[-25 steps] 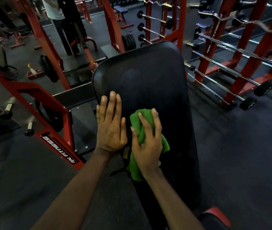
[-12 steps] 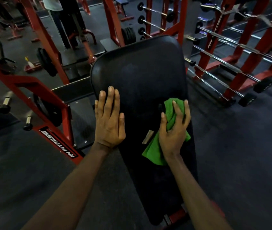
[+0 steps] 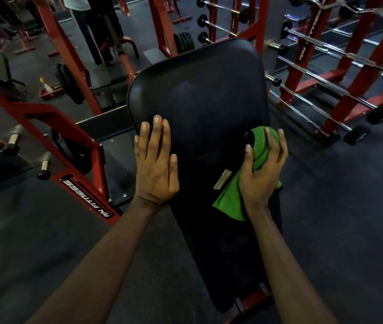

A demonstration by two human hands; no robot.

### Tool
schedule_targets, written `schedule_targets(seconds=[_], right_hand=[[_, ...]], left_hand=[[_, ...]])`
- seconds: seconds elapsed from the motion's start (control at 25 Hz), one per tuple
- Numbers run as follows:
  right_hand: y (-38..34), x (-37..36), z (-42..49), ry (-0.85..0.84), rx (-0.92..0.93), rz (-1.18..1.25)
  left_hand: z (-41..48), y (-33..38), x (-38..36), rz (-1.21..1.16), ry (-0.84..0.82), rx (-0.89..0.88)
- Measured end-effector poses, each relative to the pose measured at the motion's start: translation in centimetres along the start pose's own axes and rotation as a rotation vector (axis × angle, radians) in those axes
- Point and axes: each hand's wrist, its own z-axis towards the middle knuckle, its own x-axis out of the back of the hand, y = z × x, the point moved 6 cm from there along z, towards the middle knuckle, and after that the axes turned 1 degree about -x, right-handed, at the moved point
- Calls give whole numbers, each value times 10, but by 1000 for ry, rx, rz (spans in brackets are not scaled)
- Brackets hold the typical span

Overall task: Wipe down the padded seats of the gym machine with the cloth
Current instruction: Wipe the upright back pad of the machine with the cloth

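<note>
A long black padded seat (image 3: 199,90) of a red-framed gym machine runs away from me in the middle of the head view. My left hand (image 3: 155,164) lies flat with straight fingers on the pad's left edge. My right hand (image 3: 261,174) grips a bunched green cloth (image 3: 232,199) against the pad's right edge, fingers curled over the bundle. A pale tag sticks out of the cloth on its left side. The cloth's lower corner hangs free below my palm.
A red frame (image 3: 69,146) with a white-lettered label stands to the left. A red rack of barbells (image 3: 326,83) fills the right. A person's legs (image 3: 87,26) stand at the back left. Dark rubber floor (image 3: 349,218) surrounds the bench.
My right hand has slid the green cloth from the pad's middle across to its right edge. The left hand has stayed flat on the left edge.
</note>
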Motion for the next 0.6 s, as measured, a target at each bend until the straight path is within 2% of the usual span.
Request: schedule_targets(seconds=[0.16, 0.48, 0.6], right_hand=[[31, 15, -34, 40, -104, 0], [2, -1, 40, 80, -22, 23], [19, 5, 21, 61, -20, 24]], left_hand=[[-1, 0, -1, 4, -1, -7], [1, 0, 1, 32, 20, -17], [1, 1, 2, 31, 26, -13]])
